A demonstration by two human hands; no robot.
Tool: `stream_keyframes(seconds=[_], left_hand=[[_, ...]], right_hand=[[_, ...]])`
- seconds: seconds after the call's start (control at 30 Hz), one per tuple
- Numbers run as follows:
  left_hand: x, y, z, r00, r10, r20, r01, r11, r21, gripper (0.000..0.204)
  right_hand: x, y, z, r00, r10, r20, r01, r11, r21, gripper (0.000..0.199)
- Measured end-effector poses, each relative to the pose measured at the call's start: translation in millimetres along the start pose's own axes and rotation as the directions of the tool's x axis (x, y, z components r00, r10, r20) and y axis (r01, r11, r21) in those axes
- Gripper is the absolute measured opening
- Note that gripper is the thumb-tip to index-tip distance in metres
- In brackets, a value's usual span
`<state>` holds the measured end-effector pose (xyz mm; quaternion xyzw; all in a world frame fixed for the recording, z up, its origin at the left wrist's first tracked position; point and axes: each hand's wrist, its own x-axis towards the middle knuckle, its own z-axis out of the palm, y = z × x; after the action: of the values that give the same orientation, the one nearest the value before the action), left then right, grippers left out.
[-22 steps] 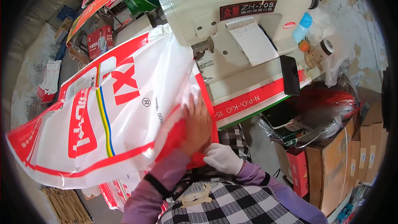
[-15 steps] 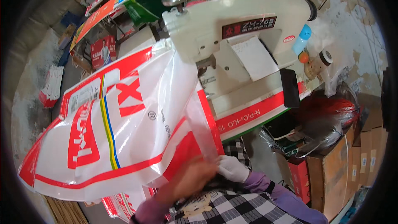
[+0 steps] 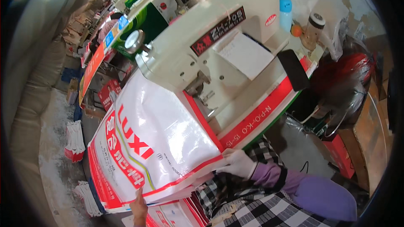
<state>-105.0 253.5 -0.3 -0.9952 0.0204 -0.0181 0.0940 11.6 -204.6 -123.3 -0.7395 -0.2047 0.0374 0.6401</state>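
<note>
Only partly visible, the left hand (image 3: 139,206) touches the sack (image 3: 172,122); its grip unclear.

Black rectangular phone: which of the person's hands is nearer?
Right: the white-gloved right hand is below-left of the phone; the bare left hand is farther down-left, at the white-and-red plastic bag.

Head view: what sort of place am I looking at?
Probably a sack-sewing workshop: there is a large cream sewing machine, a printed white-and-red sack gripped by the gloved right hand, and a cardboard box.
</note>
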Motion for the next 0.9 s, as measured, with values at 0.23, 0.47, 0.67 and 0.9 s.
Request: stream_keyframes(seconds=[0.23, 0.47, 0.67, 0.9], left_hand=[[39, -107, 55, 0.911, -0.362, 0.198, 0.346, 0.932, 0.113, 0.063], [-147, -77, 89, 0.422, -0.625, 0.657, 0.514, -0.432, -0.741, 0.056], [-146, 96, 49, 0.484, -0.385, 0.786, 0.321, -0.757, -0.569, 0.075], [-136, 142, 48, 0.668, -0.237, 0.706, 0.209, -0.850, -0.484, 0.067]], right_hand=[[96, -109, 63, 0.867, -0.447, 0.221, 0.499, 0.778, -0.382, 0.019], [3, -88, 123, 0.728, -0.403, 0.554, 0.581, 0.792, -0.189, 0.025], [-1, -93, 128, 0.684, -0.391, 0.615, 0.595, 0.788, -0.160, 0.016], [-4, -79, 102, 0.581, -0.320, 0.748, 0.459, 0.888, 0.022, 0.035]])
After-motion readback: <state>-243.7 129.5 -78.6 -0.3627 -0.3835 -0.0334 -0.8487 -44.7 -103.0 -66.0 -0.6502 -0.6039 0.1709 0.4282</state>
